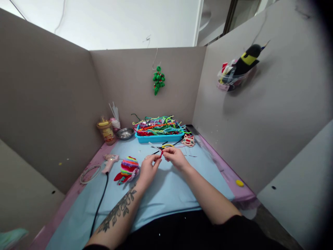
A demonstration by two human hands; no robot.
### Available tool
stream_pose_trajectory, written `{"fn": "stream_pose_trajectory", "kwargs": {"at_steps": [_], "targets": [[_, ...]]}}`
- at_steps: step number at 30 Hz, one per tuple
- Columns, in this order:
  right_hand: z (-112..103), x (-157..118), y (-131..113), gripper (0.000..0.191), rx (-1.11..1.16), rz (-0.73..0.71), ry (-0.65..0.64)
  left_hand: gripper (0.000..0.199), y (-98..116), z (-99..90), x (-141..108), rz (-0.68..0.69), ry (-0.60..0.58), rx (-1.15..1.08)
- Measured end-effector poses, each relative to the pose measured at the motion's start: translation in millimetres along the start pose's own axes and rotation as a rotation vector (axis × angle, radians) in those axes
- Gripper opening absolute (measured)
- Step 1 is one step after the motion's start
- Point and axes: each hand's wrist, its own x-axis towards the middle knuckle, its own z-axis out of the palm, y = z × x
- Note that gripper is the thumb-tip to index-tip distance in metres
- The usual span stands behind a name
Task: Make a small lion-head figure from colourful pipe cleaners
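Over the middle of the table, my left hand [150,168] and my right hand [175,157] meet fingertip to fingertip. Both pinch a short red fuzzy strip [161,154], which looks like a piece of pipe cleaner; much of it is hidden by my fingers. Just beyond my fingertips lies a cutting tool with yellow handles [168,146], partly covered. A whitish stick [153,146] also shows there. To the left of my left hand rests a rainbow-striped fuzzy craft piece [129,166] with red parts at its lower end.
A blue tray [161,138] heaped with coloured pipe cleaners stands at the back. Left are a pink glue gun [110,163] with a black cord, a metal bowl [125,133] and a lidded cup [106,132]. Grey partitions enclose the table; a yellow disc [239,183] lies right.
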Motion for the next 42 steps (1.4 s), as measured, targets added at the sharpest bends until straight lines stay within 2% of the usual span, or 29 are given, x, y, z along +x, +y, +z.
{"fn": "stream_pose_trajectory", "kwargs": {"at_steps": [4,10,14,18,23,28,32,35,38,42], "targets": [[-1,-2,-5,0.025,0.171,0.152,-0.081,0.013,1,-1.9,1,0.02,0.017,0.029],[-11,-3,-9,0.024,0.183,0.324,-0.267,0.015,5,-4.7,1,0.096,0.021,0.04],[-21,-2,-8,0.024,0.13,0.365,-0.398,0.02,6,-7.5,1,0.185,-0.014,0.067],[-34,-1,-7,0.028,0.063,0.343,-0.544,0.02,5,-8.7,2,0.27,-0.078,0.038],[-48,0,-13,0.028,-0.163,0.235,-0.674,0.017,4,-10.6,3,0.252,-0.254,-0.11],[-52,-2,-23,0.024,-0.459,0.029,-0.691,0.02,5,-10.1,3,0.106,-0.233,-0.163],[-49,0,-21,0.009,-0.765,-0.256,-0.565,0.022,6,-10.5,3,0.025,-0.198,-0.142],[-45,1,-15,0.011,-0.94,-0.441,-0.439,0.021,6,-10.7,4,0.009,-0.16,-0.112],[-40,1,-9,0.015,-1.056,-0.542,-0.352,0.019,3,-8.9,4,-0.016,-0.123,-0.082],[-33,0,-4,0.015,-1.225,-0.651,-0.273,0.022,-1,-5.2,5,-0.128,-0.092,-0.095]]}}
